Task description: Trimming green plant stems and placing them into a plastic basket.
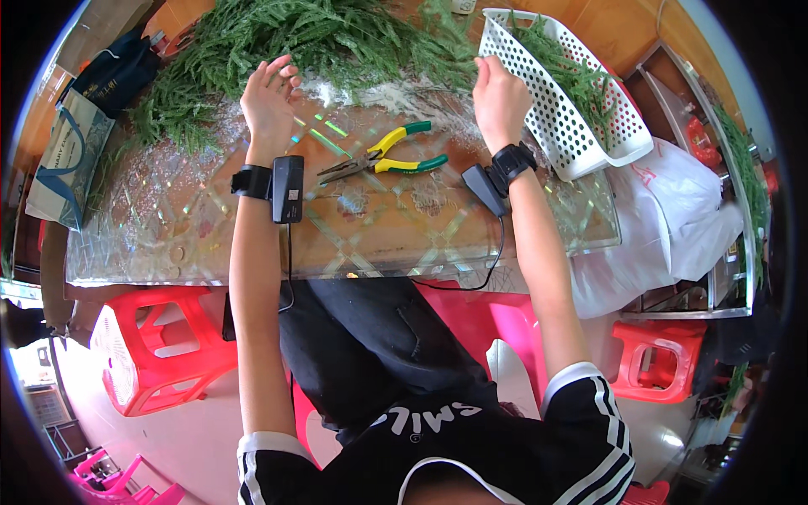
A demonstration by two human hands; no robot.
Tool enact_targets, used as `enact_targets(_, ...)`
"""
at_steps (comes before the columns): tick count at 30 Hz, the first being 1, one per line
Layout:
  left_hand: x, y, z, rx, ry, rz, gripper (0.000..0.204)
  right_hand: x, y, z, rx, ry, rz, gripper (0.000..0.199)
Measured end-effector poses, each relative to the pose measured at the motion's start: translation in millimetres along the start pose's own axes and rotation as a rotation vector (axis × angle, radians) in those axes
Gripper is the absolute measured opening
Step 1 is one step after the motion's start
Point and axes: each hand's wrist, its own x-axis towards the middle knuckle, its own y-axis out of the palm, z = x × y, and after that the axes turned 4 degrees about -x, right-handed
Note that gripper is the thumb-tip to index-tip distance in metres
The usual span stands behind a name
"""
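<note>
My left hand (pixel 268 99) is raised over the glass-topped table (pixel 210 227), fingers spread, at the edge of a pile of green artificial pine sprigs (pixel 286 38); it holds nothing that I can see. My right hand (pixel 500 99) grips the near rim of a white perforated plastic basket (pixel 581 109), which is tilted up and holds more green sprigs. Pliers with yellow and green handles (pixel 379 156) lie on the glass between my two hands. Both wrists carry black strapped devices with cables.
Dark and light blue bags (pixel 80 126) sit at the table's left end. A white plastic bag (pixel 673 227) hangs at the right edge beside a metal shelf. Red plastic stools (pixel 160 345) stand below on both sides. White dust lies on the glass near the sprigs.
</note>
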Motion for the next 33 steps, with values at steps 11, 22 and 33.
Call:
enact_targets(11, 3, -4, 1, -0.006, 0.005, 0.01, 0.04, -3, 10, -4, -0.054, -0.067, -0.078, 0.018)
enact_targets(22, 3, -3, 0, -0.035, 0.012, 0.022, 0.041, -1, 11, -5, -0.03, -0.04, -0.115, 0.018)
enact_targets(33, -3, 10, 3, -0.023, 0.005, 0.093, 0.04, 6, -5, 2, 0.176, 0.071, -0.304, 0.023)
